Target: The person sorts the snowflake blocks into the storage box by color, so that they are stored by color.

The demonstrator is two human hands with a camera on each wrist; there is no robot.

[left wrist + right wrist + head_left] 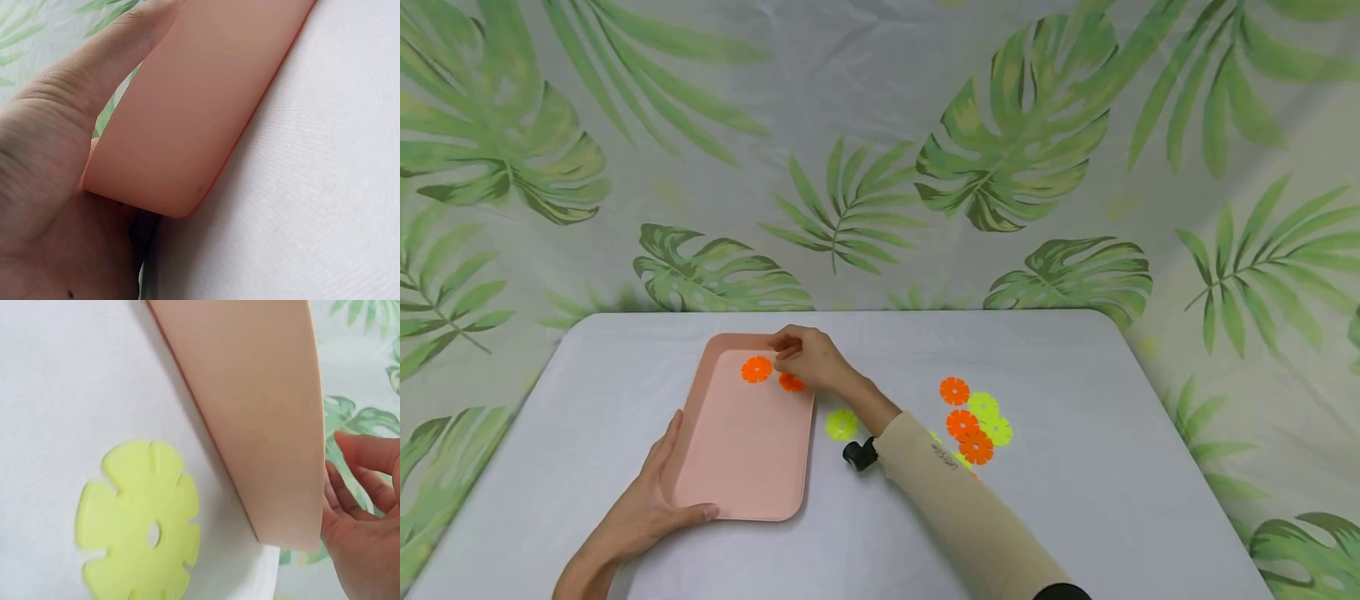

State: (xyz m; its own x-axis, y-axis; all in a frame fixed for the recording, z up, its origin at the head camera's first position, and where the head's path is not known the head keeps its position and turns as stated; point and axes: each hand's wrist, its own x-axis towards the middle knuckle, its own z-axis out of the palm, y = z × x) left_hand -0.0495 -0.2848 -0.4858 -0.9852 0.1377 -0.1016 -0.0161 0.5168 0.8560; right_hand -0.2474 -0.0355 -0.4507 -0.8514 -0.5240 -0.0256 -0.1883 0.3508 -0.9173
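A shallow pink tray (737, 450) lies on the white table, left of centre. My left hand (651, 508) holds its near left corner, thumb over the near rim and fingers along the left side; the left wrist view shows the tray's outer wall (181, 106) beside the thumb. Over the far right part of the tray is my right hand (812, 358), its fingers loosely bent and thumb apart, with nothing visible between them. One orange notched disc (757, 369) lies in the tray. Another orange disc (791, 382) shows partly beneath the right hand.
Just right of the tray lies a yellow-green notched disc (140, 519). Farther right, several orange discs (954, 391) and yellow-green discs (983, 407) form a loose cluster, partly covered by the right sleeve (962, 500). A leaf-patterned cloth (865, 100) hangs behind the table.
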